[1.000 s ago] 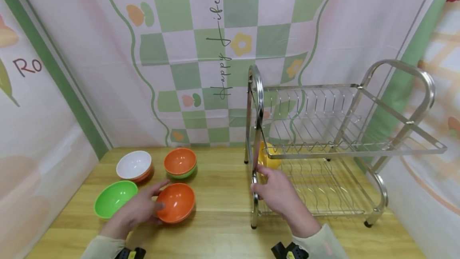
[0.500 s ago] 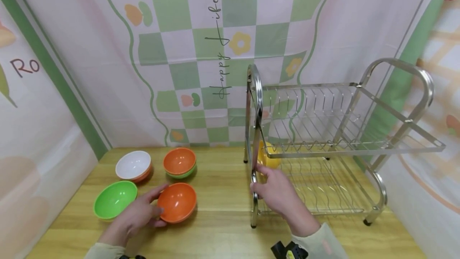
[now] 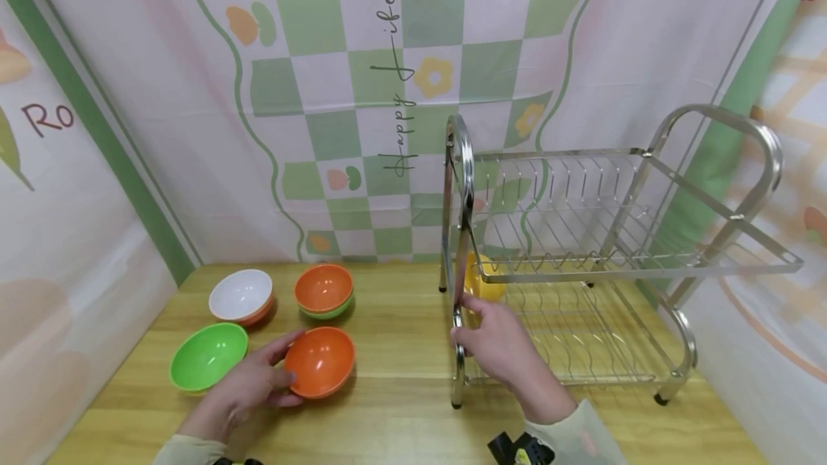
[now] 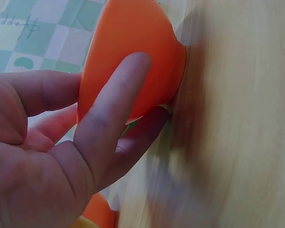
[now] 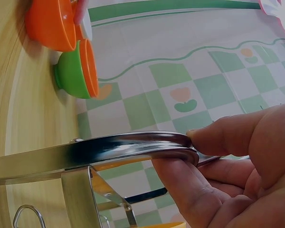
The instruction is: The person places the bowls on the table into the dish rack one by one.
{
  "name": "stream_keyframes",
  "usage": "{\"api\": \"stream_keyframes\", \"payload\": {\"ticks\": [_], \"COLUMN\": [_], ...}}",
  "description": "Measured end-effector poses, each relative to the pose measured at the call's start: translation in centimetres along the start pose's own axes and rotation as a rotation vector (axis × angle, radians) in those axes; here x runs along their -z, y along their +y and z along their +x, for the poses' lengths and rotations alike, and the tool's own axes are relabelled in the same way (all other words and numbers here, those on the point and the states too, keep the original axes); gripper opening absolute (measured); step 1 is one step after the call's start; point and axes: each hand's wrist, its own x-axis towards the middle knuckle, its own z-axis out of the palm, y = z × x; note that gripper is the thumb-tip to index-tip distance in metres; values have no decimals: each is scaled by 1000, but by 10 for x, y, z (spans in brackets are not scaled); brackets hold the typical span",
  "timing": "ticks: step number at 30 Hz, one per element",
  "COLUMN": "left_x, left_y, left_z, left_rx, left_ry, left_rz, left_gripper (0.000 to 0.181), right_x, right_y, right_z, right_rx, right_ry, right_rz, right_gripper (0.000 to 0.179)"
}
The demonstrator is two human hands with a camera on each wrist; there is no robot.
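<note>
Plainly, the left hand (image 3: 250, 383) grips the front orange bowl (image 3: 323, 362); the right hand (image 3: 500, 350) pinches the rack (image 3: 601, 276).

One rack (image 3: 620, 278), at least six bowls (image 3: 323, 361)

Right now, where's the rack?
In the head view, the rack stands at right on the table, right of the bowls, with the right hand gripping its left end.

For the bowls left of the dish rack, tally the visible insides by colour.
Orange: 2 (front-right bowl, back-right bowl)
Green: 1 (front-left bowl)
White: 1 (back-left bowl)
Total: 4; whether any are nested can't be told.
</note>
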Motion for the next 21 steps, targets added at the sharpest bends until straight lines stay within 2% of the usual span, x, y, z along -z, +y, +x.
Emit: {"api": "stream_keyframes", "payload": {"ticks": [21], "left_x": [1], "left_y": [-4], "left_z": [0], "left_rx": [-13], "left_ry": [-25], "left_rz": [-45], "left_gripper": [85], "right_x": [-1], "right_y": [0], "right_z": [1], "right_rx": [18], "right_ry": [18], "right_rz": [-18], "right_gripper": [68]}}
